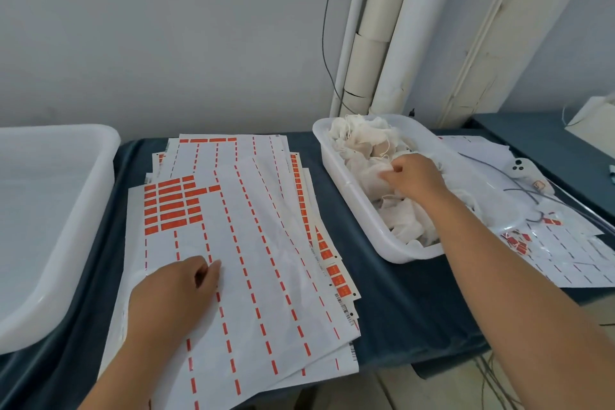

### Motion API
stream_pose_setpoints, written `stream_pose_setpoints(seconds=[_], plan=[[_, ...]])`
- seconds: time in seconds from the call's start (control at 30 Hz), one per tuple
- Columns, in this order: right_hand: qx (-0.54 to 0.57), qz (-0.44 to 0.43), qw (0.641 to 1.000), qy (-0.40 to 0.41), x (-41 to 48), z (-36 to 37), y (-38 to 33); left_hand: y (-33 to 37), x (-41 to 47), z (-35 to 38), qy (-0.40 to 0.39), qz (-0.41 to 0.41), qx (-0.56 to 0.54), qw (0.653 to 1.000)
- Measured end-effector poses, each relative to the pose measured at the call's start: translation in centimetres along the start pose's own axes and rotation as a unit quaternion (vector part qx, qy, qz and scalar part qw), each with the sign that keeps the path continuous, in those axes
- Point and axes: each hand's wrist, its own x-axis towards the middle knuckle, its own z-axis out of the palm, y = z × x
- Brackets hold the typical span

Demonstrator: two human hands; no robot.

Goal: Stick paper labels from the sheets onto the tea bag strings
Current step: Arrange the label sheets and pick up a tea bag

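A stack of white label sheets (253, 243) lies in the middle of the table, and the top sheet still carries a block of orange labels (171, 201) at its upper left. My left hand (173, 296) rests on the lower left of the top sheet with its fingers curled under. A white tray (352, 206) to the right holds a heap of white cloth tea bags (362, 143) with strings. My right hand (412, 176) reaches into the tray, where its fingers pinch a tea bag.
A large white bin (50, 216) stands at the left edge. Right of the tray lie used label sheets (565, 253), a few loose orange labels (517, 241), a white device (519, 168) and grey cables (525, 193). Pipes run up the wall behind.
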Motion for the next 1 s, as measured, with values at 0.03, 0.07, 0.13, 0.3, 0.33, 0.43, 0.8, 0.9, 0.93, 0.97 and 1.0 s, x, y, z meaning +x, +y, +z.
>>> stream_pose_setpoints(seconds=[0.03, 0.07, 0.13, 0.3, 0.33, 0.43, 0.8, 0.9, 0.93, 0.97, 1.0], plan=[[0.042, -0.010, 0.999, 0.016, -0.6, -0.7, -0.3, 0.1, 0.0, -0.1, 0.005, -0.003, 0.000, 1.000], [0.092, -0.023, 0.995, 0.032, -1.2, -1.4, -0.7, 0.1, 0.0, 0.0, 0.007, -0.002, 0.001, 1.000], [0.196, -0.037, 0.978, 0.057, -2.8, -2.8, -2.1, -0.1, 0.1, 0.0, 0.003, 0.004, -0.010, 1.000], [0.364, -0.057, 0.930, 0.024, -8.3, -4.0, -7.6, 0.9, 0.1, -1.7, -0.032, 0.005, -0.048, 0.998], [0.394, -0.064, 0.917, 0.003, -9.7, -3.5, -8.7, 1.7, -0.1, -2.5, -0.038, 0.013, -0.070, 0.997], [0.477, -0.068, 0.873, -0.081, -14.1, -1.0, -11.7, 5.2, -1.4, -5.6, -0.009, 0.065, -0.210, 0.975], [0.349, -0.095, 0.929, -0.085, -23.6, 6.9, -16.5, 10.5, -6.5, -7.7, -0.177, -0.007, -0.440, 0.880], [0.404, -0.094, 0.893, -0.172, -23.9, 6.2, -15.8, 8.8, -5.6, -7.4, -0.194, -0.096, -0.560, 0.799], [0.423, -0.087, 0.887, -0.163, -23.9, 6.0, -15.7, 8.3, -5.5, -7.3, -0.203, -0.113, -0.580, 0.780], [0.443, -0.069, 0.882, -0.142, -23.8, 5.7, -15.6, 7.9, -5.4, -7.4, -0.206, -0.127, -0.590, 0.771], [0.452, -0.056, 0.883, -0.110, -23.6, 5.7, -15.5, 7.6, -5.4, -7.4, -0.203, -0.142, -0.593, 0.766]])
